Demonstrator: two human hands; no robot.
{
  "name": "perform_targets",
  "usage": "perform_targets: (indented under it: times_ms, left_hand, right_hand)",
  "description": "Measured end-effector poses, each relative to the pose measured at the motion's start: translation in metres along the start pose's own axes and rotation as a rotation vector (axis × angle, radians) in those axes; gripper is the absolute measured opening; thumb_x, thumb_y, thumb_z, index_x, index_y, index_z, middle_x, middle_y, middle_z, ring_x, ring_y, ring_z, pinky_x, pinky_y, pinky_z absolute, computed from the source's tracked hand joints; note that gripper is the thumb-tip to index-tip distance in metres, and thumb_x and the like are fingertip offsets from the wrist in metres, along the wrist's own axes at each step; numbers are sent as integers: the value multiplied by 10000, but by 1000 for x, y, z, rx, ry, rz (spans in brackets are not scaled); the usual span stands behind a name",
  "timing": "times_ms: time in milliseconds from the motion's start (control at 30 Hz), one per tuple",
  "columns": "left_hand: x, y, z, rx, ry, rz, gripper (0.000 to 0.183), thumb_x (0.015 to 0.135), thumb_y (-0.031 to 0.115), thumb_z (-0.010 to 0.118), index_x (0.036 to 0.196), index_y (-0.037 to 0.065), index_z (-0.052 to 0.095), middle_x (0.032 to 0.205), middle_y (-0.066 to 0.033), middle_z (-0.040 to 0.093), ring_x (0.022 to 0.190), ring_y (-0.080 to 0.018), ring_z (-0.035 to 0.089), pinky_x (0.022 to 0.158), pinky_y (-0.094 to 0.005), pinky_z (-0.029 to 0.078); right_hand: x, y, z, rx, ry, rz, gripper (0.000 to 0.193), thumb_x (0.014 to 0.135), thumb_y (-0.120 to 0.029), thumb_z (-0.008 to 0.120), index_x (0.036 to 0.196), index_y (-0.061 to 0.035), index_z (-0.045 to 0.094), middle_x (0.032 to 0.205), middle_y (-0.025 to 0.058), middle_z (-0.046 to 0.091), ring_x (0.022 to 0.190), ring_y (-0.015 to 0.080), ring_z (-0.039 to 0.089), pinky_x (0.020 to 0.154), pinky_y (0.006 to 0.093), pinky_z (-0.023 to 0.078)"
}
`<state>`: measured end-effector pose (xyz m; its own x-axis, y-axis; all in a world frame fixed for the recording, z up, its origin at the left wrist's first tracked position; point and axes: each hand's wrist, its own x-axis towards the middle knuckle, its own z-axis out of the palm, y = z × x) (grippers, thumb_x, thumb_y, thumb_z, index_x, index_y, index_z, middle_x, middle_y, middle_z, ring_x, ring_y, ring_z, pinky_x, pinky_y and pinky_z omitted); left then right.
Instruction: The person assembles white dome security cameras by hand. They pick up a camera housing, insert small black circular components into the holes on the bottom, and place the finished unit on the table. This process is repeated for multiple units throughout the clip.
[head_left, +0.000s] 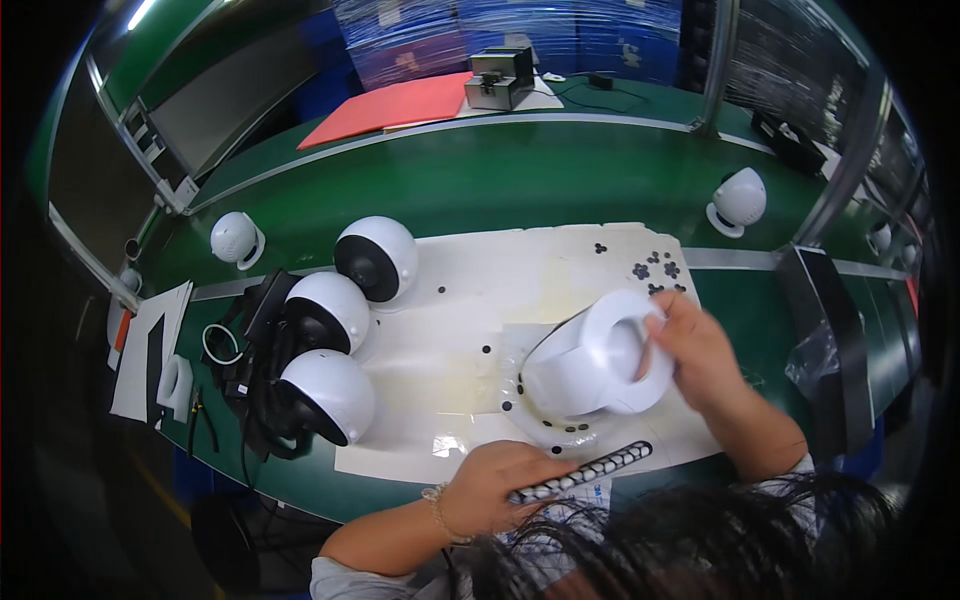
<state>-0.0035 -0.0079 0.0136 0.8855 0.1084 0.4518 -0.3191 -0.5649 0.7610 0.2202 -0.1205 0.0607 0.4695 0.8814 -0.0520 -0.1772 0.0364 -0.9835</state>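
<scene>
Fingers and thumb of the right hand (695, 348) close on the rim of the ring-shaped part of a white rounded unit (582, 368). The unit is tilted, ring toward the upper right, over the right half of a pale sheet (440, 345) on a green workbench (520, 170); whether it touches the sheet, I cannot tell. Near the lower edge, the left hand (500, 487) grips the left end of a long, narrow black-and-white patterned object (590, 470), its fingertips partly hidden. Small black dots (507, 407) lie just left of and below the white unit; more sit in clusters (641, 271) at the sheet's upper right. At left stand three white globes with black faces (345, 395), beside tangled black cables (290, 425). Pliers (203, 425) lie farther left. Two smaller white devices (740, 198) stand farther back, well apart.
</scene>
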Motion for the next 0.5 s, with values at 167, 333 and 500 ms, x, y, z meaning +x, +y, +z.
perform_targets:
  times_ms: [167, 333, 500]
  left_hand:
    - [3, 12, 2, -212, 195, -318, 264, 696, 10, 687, 955, 24, 643, 750, -107, 625, 631, -159, 599, 577, -249, 456]
    - [0, 18, 3, -327, 345, -448, 172, 716, 14, 692, 870, -45, 644, 762, -100, 635, 677, -114, 596, 596, -221, 462]
    - [-1, 12, 6, -361, 341, -430, 121, 708, 4, 694, 803, -50, 641, 751, -110, 629, 664, -118, 590, 589, -223, 458]
  right_hand:
    - [-19, 14, 1, -219, -33, 25, 285, 902, -244, 480, 1092, -36, 437, 851, 70, 569, 736, 126, 566, 660, 265, 458]
    - [-42, 17, -6, -687, -153, -919, 501, 690, -112, 720, 1127, -71, 480, 908, 91, 573, 806, 242, 562, 710, 301, 437]
    - [-49, 16, 3, -828, -274, -787, 359, 697, -93, 694, 1028, -65, 557, 825, 85, 591, 745, 270, 579, 645, 343, 450]
